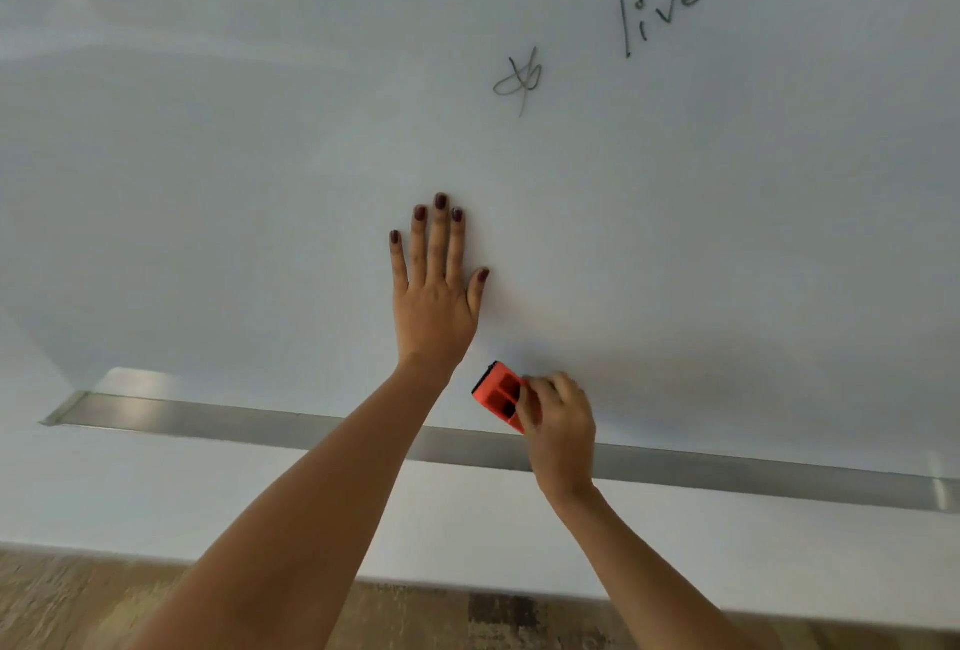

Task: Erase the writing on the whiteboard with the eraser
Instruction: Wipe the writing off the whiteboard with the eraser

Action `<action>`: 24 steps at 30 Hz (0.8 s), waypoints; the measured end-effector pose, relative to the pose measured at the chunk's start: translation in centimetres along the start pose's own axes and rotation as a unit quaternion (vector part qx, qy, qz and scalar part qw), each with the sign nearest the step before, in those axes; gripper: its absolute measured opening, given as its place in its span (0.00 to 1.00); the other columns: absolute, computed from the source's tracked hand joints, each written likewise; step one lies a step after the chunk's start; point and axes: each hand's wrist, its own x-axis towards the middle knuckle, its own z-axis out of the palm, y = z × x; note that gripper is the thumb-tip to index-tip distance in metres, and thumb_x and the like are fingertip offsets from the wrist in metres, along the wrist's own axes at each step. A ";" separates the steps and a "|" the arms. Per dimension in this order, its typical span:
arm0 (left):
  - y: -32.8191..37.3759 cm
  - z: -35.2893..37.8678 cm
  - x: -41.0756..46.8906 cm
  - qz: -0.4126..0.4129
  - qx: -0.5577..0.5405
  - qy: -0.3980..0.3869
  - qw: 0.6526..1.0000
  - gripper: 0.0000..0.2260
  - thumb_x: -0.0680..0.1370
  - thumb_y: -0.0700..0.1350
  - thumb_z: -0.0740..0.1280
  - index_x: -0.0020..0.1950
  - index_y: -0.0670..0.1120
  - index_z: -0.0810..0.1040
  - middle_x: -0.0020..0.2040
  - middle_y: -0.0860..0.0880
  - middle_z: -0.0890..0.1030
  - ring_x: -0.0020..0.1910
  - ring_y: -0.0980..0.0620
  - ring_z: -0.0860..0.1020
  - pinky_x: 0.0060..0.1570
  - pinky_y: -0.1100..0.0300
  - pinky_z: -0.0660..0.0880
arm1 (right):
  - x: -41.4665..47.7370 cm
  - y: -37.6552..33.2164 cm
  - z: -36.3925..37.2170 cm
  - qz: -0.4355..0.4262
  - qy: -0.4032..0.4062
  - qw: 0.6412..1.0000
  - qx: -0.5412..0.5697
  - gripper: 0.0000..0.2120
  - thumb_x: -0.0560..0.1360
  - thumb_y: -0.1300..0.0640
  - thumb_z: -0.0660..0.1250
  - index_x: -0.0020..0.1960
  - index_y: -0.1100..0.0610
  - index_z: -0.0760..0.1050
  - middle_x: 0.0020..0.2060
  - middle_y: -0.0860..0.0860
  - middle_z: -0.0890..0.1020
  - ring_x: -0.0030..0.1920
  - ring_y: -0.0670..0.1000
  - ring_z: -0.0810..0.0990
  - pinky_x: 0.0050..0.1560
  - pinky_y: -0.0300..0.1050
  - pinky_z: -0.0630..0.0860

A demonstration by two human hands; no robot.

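The whiteboard fills most of the view. Dark handwriting reading "live" runs up toward the top right, with a scribbled mark lower left of it and more letters cut off at the top edge. My left hand lies flat on the board, fingers spread and pointing up, holding nothing. My right hand grips an orange eraser with a black pad, low on the board just above the tray and well below the writing.
A metal tray runs along the board's bottom edge. Below it is a white wall, then a wood-patterned floor.
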 end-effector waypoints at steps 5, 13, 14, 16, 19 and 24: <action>1.1 -0.7 -0.1 -0.015 -0.031 0.008 0.999 0.32 0.85 0.51 0.51 0.80 0.45 0.35 0.82 0.45 0.43 0.80 0.46 0.38 0.79 0.42 0.43 | 5.3 -1.6 -5.2 0.111 0.165 0.974 0.103 0.12 0.78 0.55 0.63 0.48 0.62 0.81 0.42 0.54 0.80 0.40 0.49 0.77 0.43 0.32 0.72; 2.8 -2.9 2.2 -0.059 -0.082 0.079 0.992 0.31 0.82 0.43 0.60 0.81 0.40 0.47 0.81 0.38 0.50 0.81 0.44 0.41 0.80 0.49 0.44 | 15.6 -3.9 -10.6 0.116 0.306 0.940 0.091 0.05 0.75 0.60 0.68 0.46 0.61 0.81 0.42 0.55 0.80 0.39 0.48 0.77 0.41 0.31 0.69; 3.0 -3.4 3.1 -0.059 -0.087 0.090 0.990 0.31 0.82 0.43 0.60 0.81 0.39 0.48 0.80 0.38 0.51 0.81 0.43 0.43 0.80 0.49 0.44 | 16.5 -4.2 -10.8 0.119 0.318 0.936 0.094 0.04 0.74 0.60 0.69 0.45 0.61 0.81 0.41 0.55 0.80 0.38 0.49 0.78 0.40 0.30 0.68; 3.3 -4.2 5.3 -0.056 -0.093 0.111 0.988 0.31 0.82 0.42 0.60 0.80 0.39 0.49 0.80 0.38 0.51 0.80 0.40 0.46 0.80 0.49 0.43 | 18.0 -4.9 -11.1 0.129 0.344 0.923 0.113 0.04 0.73 0.59 0.70 0.44 0.59 0.82 0.40 0.53 0.80 0.37 0.48 0.78 0.38 0.26 0.66; 3.1 -5.0 7.6 -0.068 -0.100 0.138 0.983 0.30 0.82 0.42 0.60 0.80 0.38 0.50 0.80 0.36 0.52 0.79 0.38 0.49 0.79 0.50 0.42 | 19.2 -6.2 -10.6 0.132 0.360 0.917 0.112 0.04 0.71 0.58 0.70 0.44 0.55 0.82 0.39 0.50 0.80 0.38 0.49 0.79 0.36 0.36 0.71; 2.2 -5.4 9.4 -0.079 -0.106 0.156 0.979 0.29 0.81 0.41 0.58 0.80 0.36 0.52 0.80 0.36 0.53 0.80 0.37 0.50 0.79 0.49 0.43 | 19.6 -6.3 -9.9 0.070 0.366 0.926 0.059 0.07 0.73 0.63 0.69 0.49 0.55 0.80 0.39 0.50 0.80 0.38 0.51 0.78 0.37 0.47 0.75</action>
